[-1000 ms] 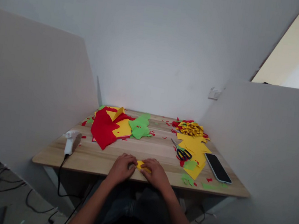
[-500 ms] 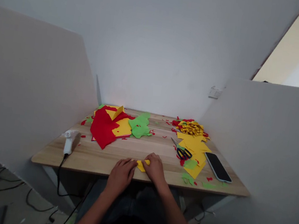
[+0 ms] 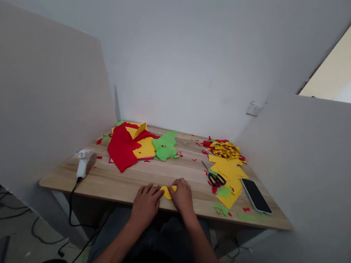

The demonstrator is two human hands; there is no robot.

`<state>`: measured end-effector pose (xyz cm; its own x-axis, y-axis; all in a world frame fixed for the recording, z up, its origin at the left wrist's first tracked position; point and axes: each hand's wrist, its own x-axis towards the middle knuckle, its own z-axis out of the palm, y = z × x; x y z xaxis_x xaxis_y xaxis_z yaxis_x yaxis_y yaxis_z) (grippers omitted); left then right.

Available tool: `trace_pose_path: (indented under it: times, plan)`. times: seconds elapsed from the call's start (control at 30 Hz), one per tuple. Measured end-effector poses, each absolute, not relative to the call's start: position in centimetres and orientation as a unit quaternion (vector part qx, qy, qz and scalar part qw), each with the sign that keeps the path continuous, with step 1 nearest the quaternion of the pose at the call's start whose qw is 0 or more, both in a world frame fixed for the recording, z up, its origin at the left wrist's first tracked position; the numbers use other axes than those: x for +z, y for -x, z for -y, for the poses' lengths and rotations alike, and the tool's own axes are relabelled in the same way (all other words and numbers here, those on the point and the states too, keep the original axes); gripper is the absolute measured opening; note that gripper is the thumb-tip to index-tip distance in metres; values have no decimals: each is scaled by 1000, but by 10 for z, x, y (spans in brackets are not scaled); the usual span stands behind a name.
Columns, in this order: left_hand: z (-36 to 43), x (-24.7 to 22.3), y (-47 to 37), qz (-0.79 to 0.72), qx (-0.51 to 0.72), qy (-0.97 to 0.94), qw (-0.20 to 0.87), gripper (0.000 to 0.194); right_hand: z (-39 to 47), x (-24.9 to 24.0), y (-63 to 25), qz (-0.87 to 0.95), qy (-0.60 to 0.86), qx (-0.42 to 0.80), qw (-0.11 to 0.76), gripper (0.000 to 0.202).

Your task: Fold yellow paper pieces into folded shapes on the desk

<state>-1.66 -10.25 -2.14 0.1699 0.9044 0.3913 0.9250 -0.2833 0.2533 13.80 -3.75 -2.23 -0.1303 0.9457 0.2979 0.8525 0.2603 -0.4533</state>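
A small yellow piece (image 3: pixel 167 192) lies at the table's front edge between my two hands. My left hand (image 3: pixel 146 201) rests palm down on the table, its fingers slightly apart, with the thumb side touching the piece's left end. My right hand (image 3: pixel 182 195) has its fingers closed on the right end of the piece. The fingertips hide both ends of it.
Red sheets (image 3: pixel 121 148) and a green sheet (image 3: pixel 165 146) lie back left. Black-handled scissors (image 3: pixel 216 179), yellow sheets (image 3: pixel 229 168), a pile of folded yellow pieces (image 3: pixel 226 150) and a phone (image 3: pixel 256 196) are at right. A white corded glue gun (image 3: pixel 82 165) stands at left.
My left hand has flattened a little, its fingers more spread. My right hand stays at the yellow piece. The view has shifted slightly.
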Motion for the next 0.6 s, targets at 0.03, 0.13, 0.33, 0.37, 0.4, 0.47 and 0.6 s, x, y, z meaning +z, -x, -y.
trace_pose_path:
  times: [0.03, 0.13, 0.33, 0.37, 0.4, 0.47, 0.6]
  plan:
    - [102, -18, 16, 599, -240, 764, 17, 34, 37, -22, -138, 747, 601, 86, 269, 10]
    - [95, -7, 17, 610, -227, 759, -7, 24, 36, -23, -138, 746, 605, 85, 267, 10]
    - [68, 8, 18, 663, -181, 724, -56, 16, 37, -23, -137, 748, 607, 69, 258, 9]
    - [64, 9, 17, 668, -175, 720, -63, 17, 38, -23, -136, 749, 607, 58, 260, 10]
    - [61, 11, 16, 672, -164, 719, -68, 20, 40, -23, -136, 749, 607, 43, 264, 12]
    - [57, 13, 14, 675, -134, 722, -75, 22, 43, -23, -135, 746, 606, 13, 275, 17]
    - [53, 13, 12, 662, -105, 735, -105, 24, 47, -21, -134, 744, 608, 5, 279, 22]
